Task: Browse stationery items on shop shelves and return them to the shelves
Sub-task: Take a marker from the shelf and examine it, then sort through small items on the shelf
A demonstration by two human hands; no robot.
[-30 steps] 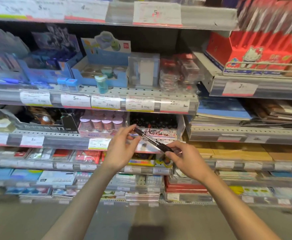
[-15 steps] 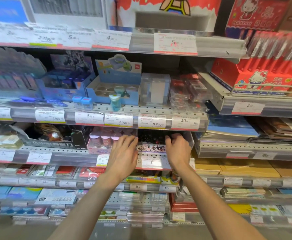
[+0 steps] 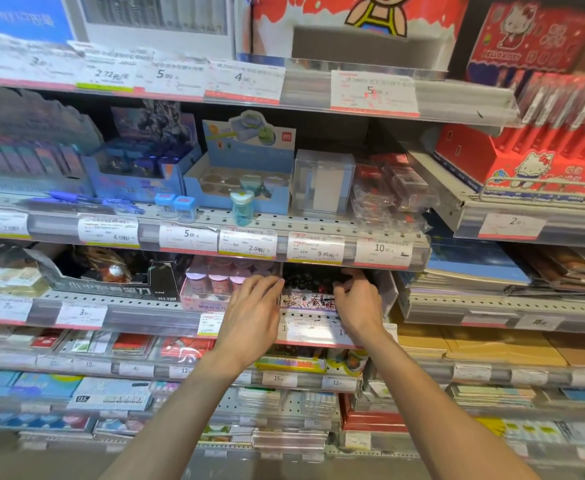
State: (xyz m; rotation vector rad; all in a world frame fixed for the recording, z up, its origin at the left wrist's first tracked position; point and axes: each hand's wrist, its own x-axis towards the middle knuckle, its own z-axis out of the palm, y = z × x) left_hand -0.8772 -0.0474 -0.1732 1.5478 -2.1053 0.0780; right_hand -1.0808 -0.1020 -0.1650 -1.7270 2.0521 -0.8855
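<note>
The right hand (image 3: pixel 356 299) is reaching into the pen box (image 3: pixel 313 289) on the middle shelf (image 3: pixel 128 315), its fingers curled down among the dark pen caps; whether they are pinching a pen or just brushing the tops, I cannot tell, as the fingertips are sinking out of sight. The left hand (image 3: pixel 253 313) is lying flat and loosely spread, fingers apart and holding nothing, resting against the box's left front corner, just beside the pink tub box (image 3: pixel 211 285).

It looks like a pen is being slotted back or the row tidied. To do this well, the left hand should be bracing the box so it is not sliding back on the shelf, while the right is easing a pen straight down into a free gap rather than forcing it between neighbours. The overhanging price rail (image 3: pixel 315 249) is sitting close above the knuckles, so a low, shallow wrist angle seems wise.
</note>
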